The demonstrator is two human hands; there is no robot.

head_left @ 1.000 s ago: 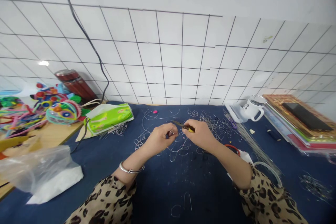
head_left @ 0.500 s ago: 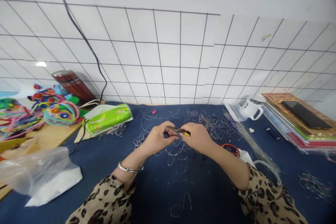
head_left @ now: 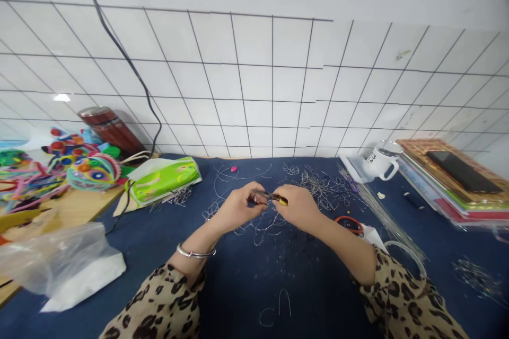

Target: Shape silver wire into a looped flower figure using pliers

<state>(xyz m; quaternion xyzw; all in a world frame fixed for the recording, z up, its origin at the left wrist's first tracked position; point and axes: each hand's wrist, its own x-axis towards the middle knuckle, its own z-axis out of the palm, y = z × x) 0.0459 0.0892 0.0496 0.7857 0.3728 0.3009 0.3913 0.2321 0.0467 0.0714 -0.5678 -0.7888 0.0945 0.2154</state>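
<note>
My right hand [head_left: 297,205] is closed round the yellow-and-dark handles of a pair of pliers [head_left: 267,195], whose jaws point left. Facing it, my left hand [head_left: 243,204] pinches at the plier tips, apparently on a piece of thin wire [head_left: 258,202]; the wire is too fine to make out fully. Below both hands lie loops of thin wire [head_left: 260,233] on the dark blue cloth [head_left: 238,286]. Two bent wire pieces, one a narrow arch [head_left: 284,302] and the other a curl [head_left: 265,318], rest nearer to me.
Tangled wire bits [head_left: 318,185] lie behind my right hand, with red-handled scissors [head_left: 349,224] and long straight wires [head_left: 392,222] to the right. A white mug [head_left: 382,163] stands by stacked books with a phone [head_left: 463,170]. Leftward are a green tissue pack [head_left: 163,180] and plastic bag [head_left: 79,259].
My hands stay together at nearly the same spot. The left fingers have shifted slightly at the plier tips, and the wire loops beneath sit a little differently.
</note>
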